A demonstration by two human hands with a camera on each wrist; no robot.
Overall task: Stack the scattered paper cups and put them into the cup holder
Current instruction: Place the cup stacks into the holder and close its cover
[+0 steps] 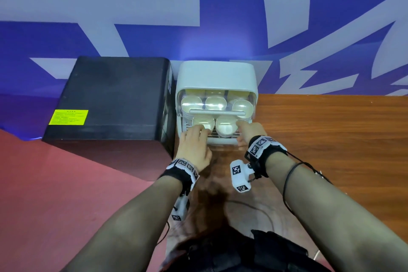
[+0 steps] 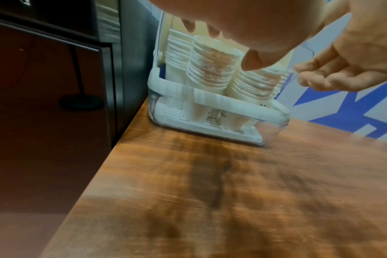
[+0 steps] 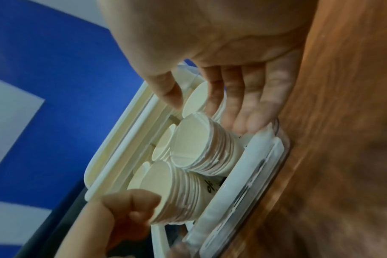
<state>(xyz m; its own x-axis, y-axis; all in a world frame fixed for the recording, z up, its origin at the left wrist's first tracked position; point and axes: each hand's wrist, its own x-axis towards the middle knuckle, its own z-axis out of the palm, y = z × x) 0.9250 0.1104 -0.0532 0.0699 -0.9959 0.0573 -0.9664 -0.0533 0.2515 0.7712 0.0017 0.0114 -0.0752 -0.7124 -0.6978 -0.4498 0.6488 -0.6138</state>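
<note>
A white cup holder (image 1: 216, 73) (image 2: 210, 97) (image 3: 121, 139) stands at the back left of the wooden table, its front open. Several stacks of cream paper cups fill it. My left hand (image 1: 204, 131) (image 2: 227, 43) (image 3: 139, 204) curls its fingers and thumb on the rim of the front-left stack (image 1: 203, 122) (image 2: 210, 69) (image 3: 177, 192). My right hand (image 1: 242, 127) (image 3: 210, 104) (image 2: 320, 78) reaches in at the holder's right side with fingers nearly straight, beside the front-right stack (image 1: 226, 127) (image 3: 201, 148). It grips nothing that I can see.
A black box (image 1: 110, 99) with a yellow label stands against the holder's left side, past the table's left edge. The wooden table (image 1: 331, 139) stretches right. A thin cable (image 1: 254, 205) lies near me. A blue and white wall rises behind.
</note>
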